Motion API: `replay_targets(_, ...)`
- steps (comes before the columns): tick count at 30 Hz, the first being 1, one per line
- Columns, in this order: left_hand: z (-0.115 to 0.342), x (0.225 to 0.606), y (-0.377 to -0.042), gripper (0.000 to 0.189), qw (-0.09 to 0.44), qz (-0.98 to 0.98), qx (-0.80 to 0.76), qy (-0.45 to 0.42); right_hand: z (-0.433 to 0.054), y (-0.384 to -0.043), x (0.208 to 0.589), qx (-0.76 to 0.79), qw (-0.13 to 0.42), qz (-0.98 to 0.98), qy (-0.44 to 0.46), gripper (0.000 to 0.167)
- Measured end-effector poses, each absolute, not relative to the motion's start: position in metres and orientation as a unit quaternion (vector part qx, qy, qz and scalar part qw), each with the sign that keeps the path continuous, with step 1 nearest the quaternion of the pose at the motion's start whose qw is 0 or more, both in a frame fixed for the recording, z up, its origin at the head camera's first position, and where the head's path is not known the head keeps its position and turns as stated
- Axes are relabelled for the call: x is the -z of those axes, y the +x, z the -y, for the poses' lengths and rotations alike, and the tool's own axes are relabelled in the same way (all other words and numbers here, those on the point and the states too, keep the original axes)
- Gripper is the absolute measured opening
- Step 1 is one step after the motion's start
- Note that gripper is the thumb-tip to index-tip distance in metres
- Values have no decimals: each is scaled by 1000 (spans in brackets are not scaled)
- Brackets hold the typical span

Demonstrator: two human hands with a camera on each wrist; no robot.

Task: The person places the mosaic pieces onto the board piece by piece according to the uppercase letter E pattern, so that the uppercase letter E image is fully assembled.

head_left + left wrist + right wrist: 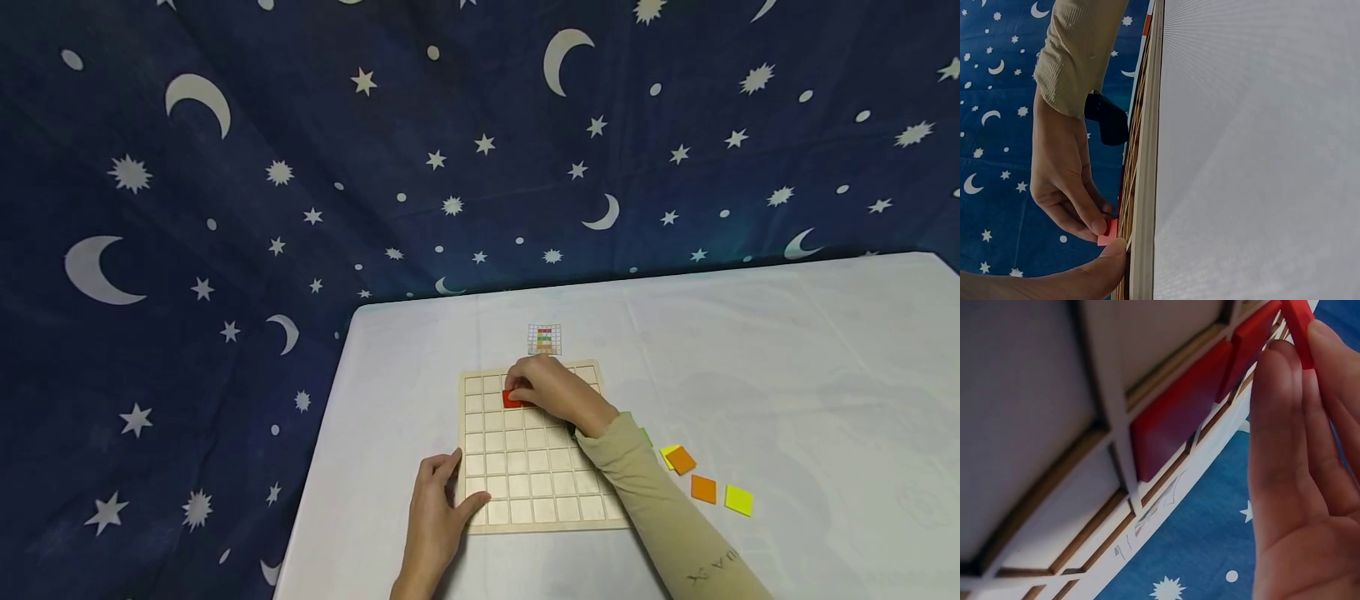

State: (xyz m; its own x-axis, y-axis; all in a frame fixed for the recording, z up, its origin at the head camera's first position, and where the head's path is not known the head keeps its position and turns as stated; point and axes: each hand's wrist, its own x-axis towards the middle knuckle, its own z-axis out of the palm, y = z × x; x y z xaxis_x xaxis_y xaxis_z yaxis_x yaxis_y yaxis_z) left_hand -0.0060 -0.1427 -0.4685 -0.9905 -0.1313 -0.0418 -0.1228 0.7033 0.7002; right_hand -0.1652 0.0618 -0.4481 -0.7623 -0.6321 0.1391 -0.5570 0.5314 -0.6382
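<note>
A pale wooden grid board (517, 462) lies on the white table. My right hand (555, 390) pinches a red square tile (1299, 331) between thumb and fingers, above the board's upper part. In the right wrist view, the gripped tile is tilted beside two other red tiles (1179, 412) that sit in neighbouring cells. From the head view, my right hand partly hides the red tiles. My left hand (437, 510) is at the board's near left corner, its thumb (1107, 265) touching the frame and its fingers along the left side.
A small printed card (544, 339) with a coloured grid pattern lies just beyond the board. Right of the board are loose orange tiles (703, 489), yellow tiles (738, 501) and a green piece (646, 437) partly behind the sleeve. A dark star-patterned cloth (480, 192) hangs behind the table.
</note>
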Motion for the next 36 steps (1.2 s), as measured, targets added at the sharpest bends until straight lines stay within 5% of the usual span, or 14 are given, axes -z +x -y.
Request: replay_targets(36, 141, 467, -4, 73, 7, 919, 388, 64, -84, -149, 427, 288, 50, -905, -309, 10)
